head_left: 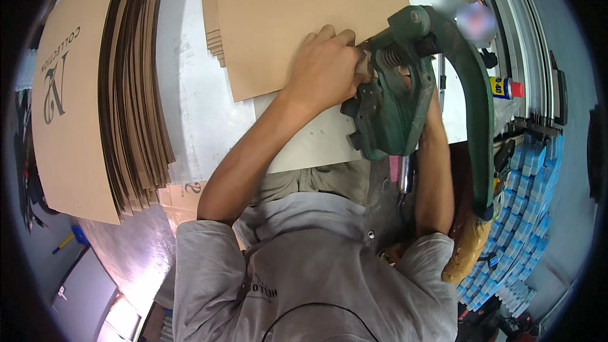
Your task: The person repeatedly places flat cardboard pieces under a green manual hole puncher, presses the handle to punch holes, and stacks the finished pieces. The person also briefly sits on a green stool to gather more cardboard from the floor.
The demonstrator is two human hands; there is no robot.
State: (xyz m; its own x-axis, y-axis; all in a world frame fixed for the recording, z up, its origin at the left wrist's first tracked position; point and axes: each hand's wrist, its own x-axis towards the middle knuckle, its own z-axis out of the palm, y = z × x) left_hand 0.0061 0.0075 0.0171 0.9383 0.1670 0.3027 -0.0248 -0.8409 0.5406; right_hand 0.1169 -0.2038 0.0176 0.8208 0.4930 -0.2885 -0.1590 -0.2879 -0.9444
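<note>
The left hand [326, 66] presses down on the near right corner of a brown cardboard sheet [297, 25] lying on the white worktop [190, 107], its fingers right against the head of a green hand-lever press [405, 101]. The right hand is hidden behind the press, only its forearm [436, 171] showing beside the long green lever [478, 120]. A fanned stack of printed cardboard sheets [101, 88] lies to the left, a spray can [505, 88] and stacked blue packets [522, 215] to the right.

Even, fairly bright light; strong glare on the shiny grey floor [136, 259] at seven o'clock. Fisheye bending curves edges toward a dark rim. A small blurred patch sits at two o'clock.
</note>
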